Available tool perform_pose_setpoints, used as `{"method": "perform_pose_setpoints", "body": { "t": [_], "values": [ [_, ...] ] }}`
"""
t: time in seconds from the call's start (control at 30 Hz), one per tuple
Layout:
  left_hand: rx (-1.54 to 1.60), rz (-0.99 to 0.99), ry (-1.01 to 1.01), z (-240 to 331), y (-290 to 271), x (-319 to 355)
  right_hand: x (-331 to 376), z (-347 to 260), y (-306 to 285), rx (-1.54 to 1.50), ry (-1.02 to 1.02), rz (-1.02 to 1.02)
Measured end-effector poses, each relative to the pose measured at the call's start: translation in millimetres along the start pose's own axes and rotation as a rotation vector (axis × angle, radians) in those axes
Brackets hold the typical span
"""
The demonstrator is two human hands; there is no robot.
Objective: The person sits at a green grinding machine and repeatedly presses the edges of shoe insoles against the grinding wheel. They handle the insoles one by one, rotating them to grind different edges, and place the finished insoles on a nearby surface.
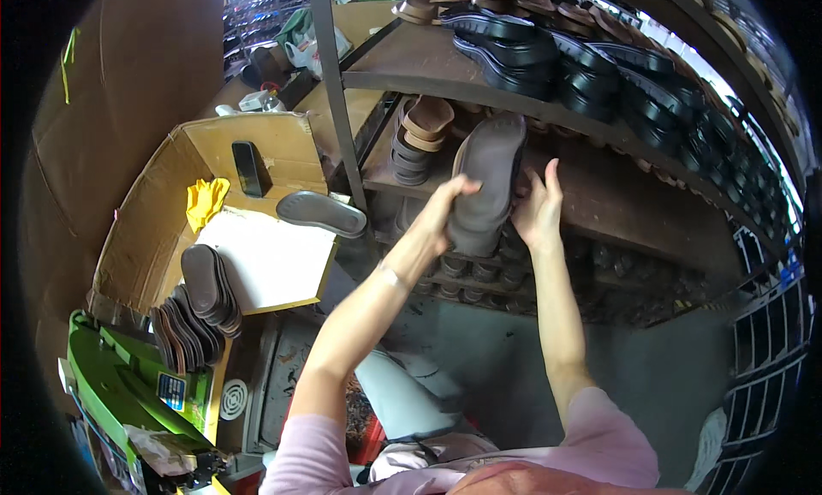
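Note:
My left hand (447, 208) grips dark brown shoe soles (490, 174), its thumb on the upper face and its fingers at the near left edge. A lighter edge under the top sole suggests more than one is held; how many I cannot tell. My right hand (541, 211) is at the right edge of the soles, thumb raised away and fingers apart, with some fingertips hidden beside the edge. Just behind, a stack of brown and grey soles (415, 148) stands on the middle shelf (591, 174).
Black soles (514, 58) crowd the upper shelf (402, 62), with more soles below. On the left, a cardboard-walled bench carries a white board (270, 255), a single sole (321, 213), stacked soles (201, 281), yellow gloves (205, 202) and a phone (249, 168). A green machine (120, 384) stands nearer.

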State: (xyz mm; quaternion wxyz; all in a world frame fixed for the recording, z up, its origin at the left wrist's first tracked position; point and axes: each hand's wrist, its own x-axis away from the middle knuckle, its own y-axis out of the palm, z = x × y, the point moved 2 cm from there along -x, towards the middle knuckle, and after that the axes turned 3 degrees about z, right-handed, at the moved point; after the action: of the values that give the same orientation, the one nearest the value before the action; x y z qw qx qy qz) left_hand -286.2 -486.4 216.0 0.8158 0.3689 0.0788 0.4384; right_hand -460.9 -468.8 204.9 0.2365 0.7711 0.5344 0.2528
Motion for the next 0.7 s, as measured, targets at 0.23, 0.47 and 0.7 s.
{"method": "perform_pose_setpoints", "body": {
  "t": [0.23, 0.47, 0.7],
  "values": [
    [0.101, 0.130, 0.032, 25, -30, -138, -85, 12, 37, 0.020, 0.065, -0.203],
    [-0.125, 0.256, 0.313, -4, -54, -77, -160, 42, 38, 0.179, 0.015, -0.020],
    [-0.105, 0.604, 0.552, -48, -149, 98, -167, 42, 57, 0.314, -0.315, -0.198]
  ]
}}
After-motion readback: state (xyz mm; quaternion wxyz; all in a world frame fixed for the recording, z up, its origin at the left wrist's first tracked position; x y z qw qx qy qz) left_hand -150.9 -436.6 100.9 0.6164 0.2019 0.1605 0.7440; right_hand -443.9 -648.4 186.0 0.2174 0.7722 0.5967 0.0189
